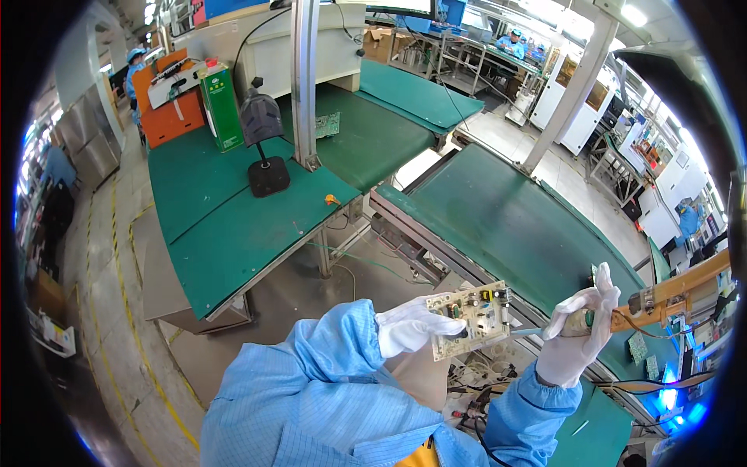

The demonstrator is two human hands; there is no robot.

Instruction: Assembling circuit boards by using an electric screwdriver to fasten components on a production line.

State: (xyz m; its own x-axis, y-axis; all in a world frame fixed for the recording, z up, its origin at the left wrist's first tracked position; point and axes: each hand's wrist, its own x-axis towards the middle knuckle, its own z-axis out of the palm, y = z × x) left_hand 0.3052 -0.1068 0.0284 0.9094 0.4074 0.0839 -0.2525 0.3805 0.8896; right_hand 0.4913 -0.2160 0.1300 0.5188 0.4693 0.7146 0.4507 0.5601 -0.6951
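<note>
The pale tan, rectangular circuit board [484,325] sits right of centre in the lower half of the frame. I judge it light and stiff, its upright components easily bent, so bare edges make the best hold. My white-gloved left hand [411,325] is closed on its left side, thumb over the face. My white-gloved right hand [566,359] is half open, curled around a pale, rounded object [576,323]; I cannot tell how firmly.

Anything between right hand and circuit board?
Yes: a slender pale piece spans the gap from the right hand toward the circuit board's right edge; contact unclear. Nothing else visible stands between.
</note>
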